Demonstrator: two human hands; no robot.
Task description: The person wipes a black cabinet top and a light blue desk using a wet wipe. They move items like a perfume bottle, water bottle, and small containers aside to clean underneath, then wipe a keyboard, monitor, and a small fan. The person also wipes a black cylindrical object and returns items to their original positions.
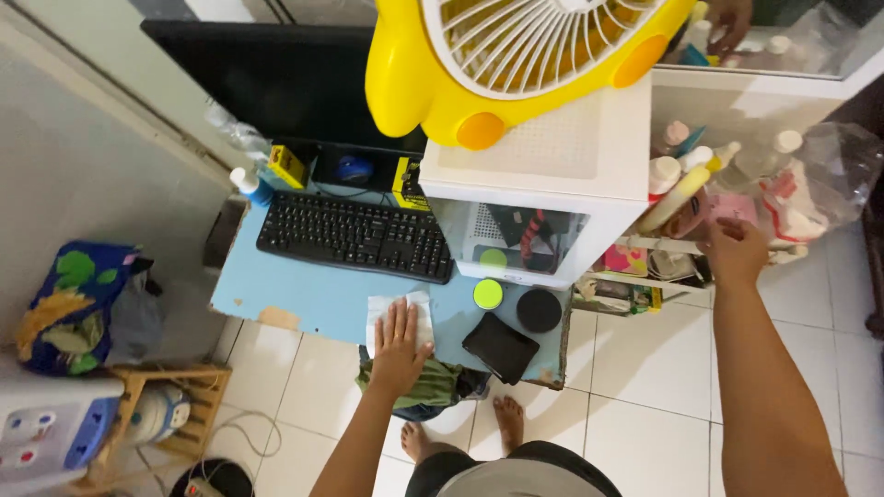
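Shelf clutter (700,198) hides the right hand's (734,250) fingers.

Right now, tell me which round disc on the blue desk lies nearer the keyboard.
The lime-green disc, just below the keyboard's right end; the black disc lies farther right.

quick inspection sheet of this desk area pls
surface: blue desk, paint chipped at front edge
job's things: white cloth flat on desk
clutter: keyboard, green lid, black disc, black wallet, yellow fan on white case
hands: left hand pressed on cloth; right hand at shelf bottles
cables: white cord on floor
surroundings: white tiles, wooden crate
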